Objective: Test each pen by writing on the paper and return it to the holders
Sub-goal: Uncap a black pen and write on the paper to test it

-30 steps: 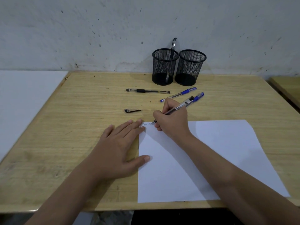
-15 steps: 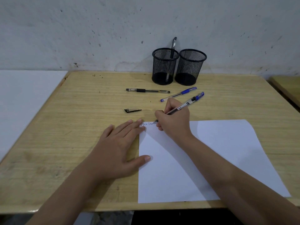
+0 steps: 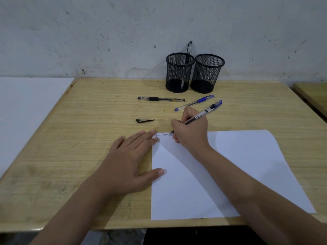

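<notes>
My right hand grips a pen with a blue end, its tip on the top left corner of the white paper, just right of a short line of handwriting. My left hand lies flat with fingers spread, thumb and fingertips pressing the paper's left edge. A black pen and a blue pen lie on the wooden table. Beside them rests a black pen cap. Two black mesh holders stand at the wall: the left holder contains one black pen, the right holder looks empty.
A white surface adjoins the table on the left. The corner of another wooden table shows at the right. A grey speckled wall rises directly behind the holders.
My right hand has crept slightly rightward along the paper's top edge, and the written line has grown longer. My left hand has stayed put.
</notes>
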### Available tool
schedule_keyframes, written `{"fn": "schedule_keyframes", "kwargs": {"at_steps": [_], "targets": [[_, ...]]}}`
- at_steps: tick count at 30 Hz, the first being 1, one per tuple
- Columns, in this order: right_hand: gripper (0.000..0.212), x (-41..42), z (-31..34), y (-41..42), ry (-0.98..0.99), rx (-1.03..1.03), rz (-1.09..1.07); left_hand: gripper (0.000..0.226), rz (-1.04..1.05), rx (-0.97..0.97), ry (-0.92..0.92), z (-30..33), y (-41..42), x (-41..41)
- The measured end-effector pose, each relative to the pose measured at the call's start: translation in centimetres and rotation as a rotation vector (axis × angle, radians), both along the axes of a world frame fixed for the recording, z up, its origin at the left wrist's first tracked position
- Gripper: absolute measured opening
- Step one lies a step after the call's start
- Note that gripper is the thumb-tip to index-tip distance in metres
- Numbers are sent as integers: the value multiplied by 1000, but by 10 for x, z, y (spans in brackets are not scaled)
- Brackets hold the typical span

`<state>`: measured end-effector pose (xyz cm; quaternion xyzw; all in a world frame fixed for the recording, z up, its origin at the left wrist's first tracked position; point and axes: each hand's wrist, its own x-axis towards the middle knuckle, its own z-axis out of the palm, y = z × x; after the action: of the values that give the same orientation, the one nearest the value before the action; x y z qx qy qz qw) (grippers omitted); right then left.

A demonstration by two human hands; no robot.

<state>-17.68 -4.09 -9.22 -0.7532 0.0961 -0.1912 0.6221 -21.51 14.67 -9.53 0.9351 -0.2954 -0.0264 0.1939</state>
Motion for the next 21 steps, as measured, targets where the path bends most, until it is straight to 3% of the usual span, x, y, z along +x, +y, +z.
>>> {"fn": "schedule_keyframes", "kwargs": {"at_steps": [7,13,18,21], "targets": [[33,0,0,-1,3,50,-45,81,-1,0,-7,-2,0,0],[31,4,4,-6,49,305,-109,81,-3,-52,-57,-1,0,-2],[27,3,8,-7,85,359,-1,54,163,-147,-297,1,-5,22],[24,1,12,-7,112,373,65,44,297,-183,-312,4,-10,47]]}}
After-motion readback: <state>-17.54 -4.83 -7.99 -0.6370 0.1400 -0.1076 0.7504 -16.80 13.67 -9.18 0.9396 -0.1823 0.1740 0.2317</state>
